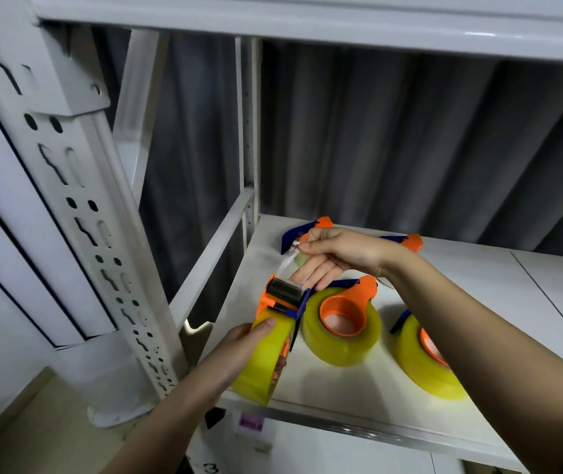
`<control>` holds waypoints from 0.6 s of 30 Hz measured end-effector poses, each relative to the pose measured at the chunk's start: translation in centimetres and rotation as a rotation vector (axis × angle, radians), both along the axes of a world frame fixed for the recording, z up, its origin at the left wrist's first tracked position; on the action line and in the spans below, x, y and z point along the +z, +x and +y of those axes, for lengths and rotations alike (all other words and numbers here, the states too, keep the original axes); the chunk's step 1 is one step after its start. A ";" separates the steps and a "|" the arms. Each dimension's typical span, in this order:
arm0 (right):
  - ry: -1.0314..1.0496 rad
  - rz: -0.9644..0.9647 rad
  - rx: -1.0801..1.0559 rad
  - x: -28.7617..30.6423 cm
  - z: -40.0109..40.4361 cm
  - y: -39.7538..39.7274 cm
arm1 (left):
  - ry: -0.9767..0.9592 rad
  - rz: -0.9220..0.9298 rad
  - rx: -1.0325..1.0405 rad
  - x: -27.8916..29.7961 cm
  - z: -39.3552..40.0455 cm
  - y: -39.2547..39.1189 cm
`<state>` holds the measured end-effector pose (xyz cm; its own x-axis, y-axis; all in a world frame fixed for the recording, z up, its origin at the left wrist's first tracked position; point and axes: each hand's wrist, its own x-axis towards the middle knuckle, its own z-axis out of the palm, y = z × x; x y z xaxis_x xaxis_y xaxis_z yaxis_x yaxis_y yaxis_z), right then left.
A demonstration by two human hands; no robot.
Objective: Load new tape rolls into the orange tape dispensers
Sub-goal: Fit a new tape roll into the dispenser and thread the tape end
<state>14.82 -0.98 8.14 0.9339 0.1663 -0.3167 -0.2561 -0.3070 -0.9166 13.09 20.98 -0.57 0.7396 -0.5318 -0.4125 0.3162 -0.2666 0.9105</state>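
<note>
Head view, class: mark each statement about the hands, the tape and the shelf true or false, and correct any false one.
1. The left hand grips a dispenser loaded with a yellow roll. True.
2. The right hand rests flat and empty on the shelf. False: it pinches a clear tape end above the held dispenser's black roller.
3. Two other loaded dispensers lie on the shelf. True.
4. The rolls on the shelf are blue. False: they are yellow, on orange hubs.
5. Dark pleated curtain hangs behind the shelf. True.
</note>
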 end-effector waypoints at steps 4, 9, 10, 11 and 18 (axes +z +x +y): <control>-0.035 -0.016 0.009 0.2 -0.1 0.4 | 0.082 -0.014 -0.015 -0.5 -0.1 0.6; -0.088 -0.041 0.000 0.5 -0.3 0.7 | 0.103 0.056 -0.030 -0.7 -0.4 1.0; -0.091 -0.043 0.001 0.5 -0.3 0.7 | 0.147 0.016 -0.040 -0.6 -0.4 0.9; -0.093 -0.044 0.007 0.5 -0.3 0.6 | 0.225 -0.081 -0.052 -0.5 -0.4 0.7; -0.091 -0.035 0.062 0.8 -0.4 0.5 | -0.021 -0.741 0.259 3.5 -2.9 2.4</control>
